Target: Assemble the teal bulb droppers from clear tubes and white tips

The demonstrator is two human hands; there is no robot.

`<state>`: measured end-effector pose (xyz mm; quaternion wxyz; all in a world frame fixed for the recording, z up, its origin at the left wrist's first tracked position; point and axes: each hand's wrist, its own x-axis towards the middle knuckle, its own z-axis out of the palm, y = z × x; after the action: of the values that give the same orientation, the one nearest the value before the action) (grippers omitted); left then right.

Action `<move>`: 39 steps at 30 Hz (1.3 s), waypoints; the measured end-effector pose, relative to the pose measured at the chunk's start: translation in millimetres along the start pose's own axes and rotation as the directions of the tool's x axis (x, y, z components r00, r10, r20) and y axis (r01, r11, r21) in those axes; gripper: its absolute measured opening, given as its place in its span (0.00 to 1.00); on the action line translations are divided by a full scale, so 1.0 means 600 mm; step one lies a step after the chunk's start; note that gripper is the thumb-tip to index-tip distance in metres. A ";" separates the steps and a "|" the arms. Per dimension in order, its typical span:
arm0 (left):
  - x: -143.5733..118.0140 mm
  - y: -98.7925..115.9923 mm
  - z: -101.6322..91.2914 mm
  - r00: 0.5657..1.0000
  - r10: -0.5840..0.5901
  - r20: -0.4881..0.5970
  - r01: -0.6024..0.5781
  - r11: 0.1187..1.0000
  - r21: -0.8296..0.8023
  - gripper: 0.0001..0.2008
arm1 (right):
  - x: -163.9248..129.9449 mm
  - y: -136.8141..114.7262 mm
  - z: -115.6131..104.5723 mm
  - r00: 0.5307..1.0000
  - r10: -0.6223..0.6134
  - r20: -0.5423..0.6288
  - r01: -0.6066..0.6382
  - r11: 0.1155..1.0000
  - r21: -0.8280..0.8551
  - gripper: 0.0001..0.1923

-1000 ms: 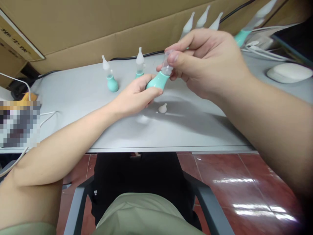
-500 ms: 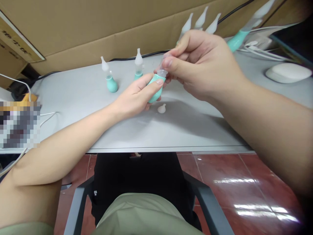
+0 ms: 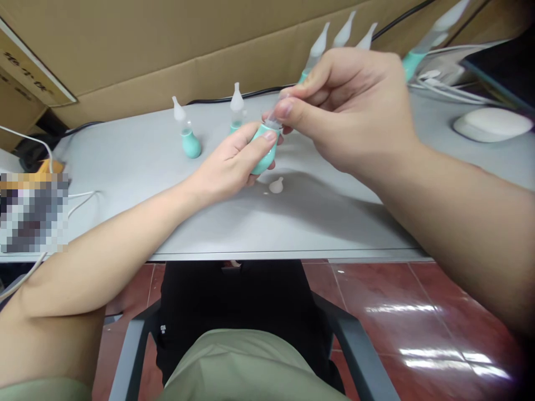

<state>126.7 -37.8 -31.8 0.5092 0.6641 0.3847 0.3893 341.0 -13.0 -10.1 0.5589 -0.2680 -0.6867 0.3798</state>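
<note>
My left hand (image 3: pixel 238 159) is wrapped round a teal squeeze bulb (image 3: pixel 264 158), which is tilted up to the right. Thumb and fingers of my right hand (image 3: pixel 346 106) pinch a clear plastic tube (image 3: pixel 272 118) at the bulb's mouth. The tube's lower end meets the bulb's opening; how deep it sits I cannot tell. A loose white nozzle tip (image 3: pixel 276 185) lies on the desk just below the bulb. Beyond my left hand, two assembled nasal aspirators stand upright: one further left (image 3: pixel 191 143), the other (image 3: pixel 237 106) partly hidden by my fingers.
Several more aspirators (image 3: pixel 318 47) stand behind my right hand, partly covered by it. A white computer mouse (image 3: pixel 493 123) and cables (image 3: pixel 455 92) are on the right. Cardboard (image 3: pixel 167 50) walls the back of the grey desk (image 3: pixel 137 150). A blurred-out patch covers the left end.
My right hand has shifted slightly, its wrist a little to the right. The bulb and tube have moved slightly left; my left hand keeps its grip.
</note>
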 end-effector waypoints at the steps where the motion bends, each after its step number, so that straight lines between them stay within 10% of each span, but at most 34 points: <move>1: -0.001 0.002 0.001 1.000 -0.004 -0.008 0.004 1.000 -0.006 0.19 | 0.000 0.002 0.000 1.000 -0.010 -0.001 0.010 1.000 0.000 0.27; 12: 0.006 -0.016 -0.015 0.998 0.054 0.023 -0.056 0.993 0.104 0.22 | 0.003 -0.009 -0.012 0.994 -0.009 0.112 0.012 0.999 -0.033 0.37; 20: 0.016 -0.028 -0.041 0.970 0.243 -0.004 -0.237 0.947 0.217 0.39 | 0.022 -0.012 -0.060 0.990 -0.012 0.139 0.028 0.993 -0.116 0.22; 22: 0.017 -0.029 -0.045 0.960 0.280 0.017 -0.276 0.931 0.238 0.41 | 0.025 0.001 -0.074 0.911 0.106 0.399 -0.025 0.979 -0.202 0.18; 25: 0.021 -0.034 -0.052 0.945 0.326 0.019 -0.317 0.905 0.282 0.40 | 0.027 0.029 -0.085 0.664 0.298 0.686 -0.037 0.929 -0.367 0.10; 28: 0.026 -0.044 -0.061 0.930 0.363 0.050 -0.362 0.890 0.277 0.36 | 0.029 0.045 -0.090 0.603 0.343 0.720 0.005 0.901 -0.433 0.07; 31: 0.029 -0.052 -0.068 0.913 0.394 0.104 -0.407 0.868 0.284 0.32 | 0.030 0.036 -0.097 0.674 0.326 0.663 -0.050 0.916 -0.399 0.02; 36: 0.023 -0.043 -0.066 0.914 0.383 0.136 -0.406 0.838 0.364 0.33 | 0.025 -0.002 -0.082 0.935 0.150 0.321 -0.131 0.988 -0.080 0.20; 39: 0.019 -0.034 -0.061 0.914 0.380 0.144 -0.406 0.834 0.374 0.36 | 0.021 -0.007 -0.059 0.983 0.112 0.146 -0.120 0.992 0.046 0.23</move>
<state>95.7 -9.7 -43.6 0.2854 0.8300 0.2943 0.3782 372.4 2.7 3.7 0.4922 -0.2643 -0.6976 0.4485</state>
